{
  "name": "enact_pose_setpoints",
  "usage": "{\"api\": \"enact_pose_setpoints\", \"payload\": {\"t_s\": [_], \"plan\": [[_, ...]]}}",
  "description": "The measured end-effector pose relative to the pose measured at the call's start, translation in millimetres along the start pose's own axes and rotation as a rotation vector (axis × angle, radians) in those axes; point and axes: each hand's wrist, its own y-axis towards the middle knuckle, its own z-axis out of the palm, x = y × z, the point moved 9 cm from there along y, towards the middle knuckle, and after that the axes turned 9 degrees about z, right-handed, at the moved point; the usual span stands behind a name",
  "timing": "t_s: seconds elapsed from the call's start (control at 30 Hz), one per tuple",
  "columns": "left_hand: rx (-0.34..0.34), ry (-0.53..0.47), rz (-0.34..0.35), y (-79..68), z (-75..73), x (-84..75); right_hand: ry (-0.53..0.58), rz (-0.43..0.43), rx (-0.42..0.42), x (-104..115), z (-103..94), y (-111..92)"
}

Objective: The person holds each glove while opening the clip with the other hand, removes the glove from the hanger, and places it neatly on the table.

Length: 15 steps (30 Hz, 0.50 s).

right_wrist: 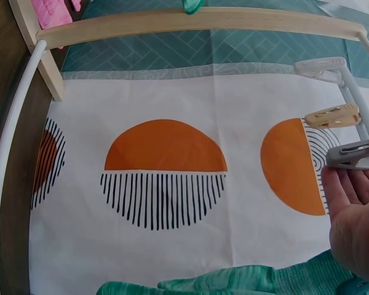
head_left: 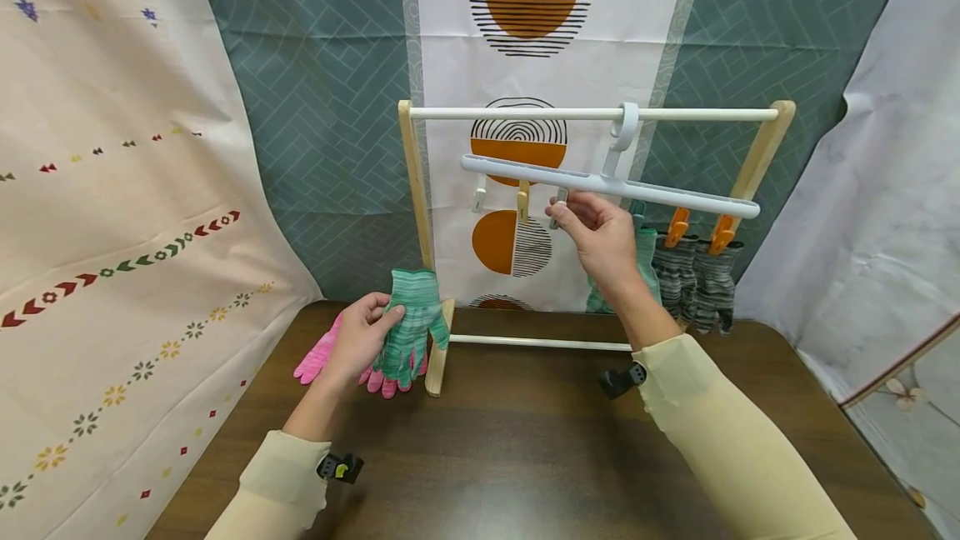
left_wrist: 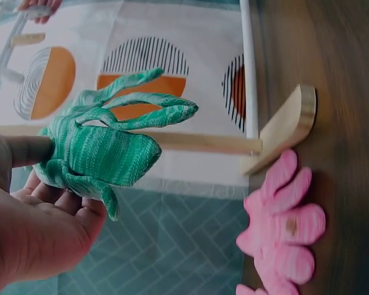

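My left hand holds a green glove between thumb and fingers, left of the rack; its fingers dangle down. My right hand pinches a grey clip below a pale hanger. This hanger hooks over the rack's top bar and tilts down to the right. Left of the grey clip hang a beige clip and a white clip. Behind my right forearm another green glove hangs, partly hidden. Beside it, orange clips hold dark grey gloves.
Pink gloves lie on the brown table by the rack's left foot, partly hidden in the head view by my left hand and the green glove. A lower white bar joins the rack's sides. Patterned cloth stands behind.
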Motion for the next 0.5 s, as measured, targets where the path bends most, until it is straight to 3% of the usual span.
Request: {"api": "enact_pose_setpoints", "payload": {"t_s": [0.17, 0.5], "plan": [[-0.01, 0.006, -0.026, -5.3, -17.0, 5.2, -0.013, 0.0, 0.003, 0.0, 0.3, -0.2], [0.035, 0.083, -0.095, -18.1, -50.7, 21.3, -0.032, -0.006, -0.002, 2.3, 0.4, -0.6]]}}
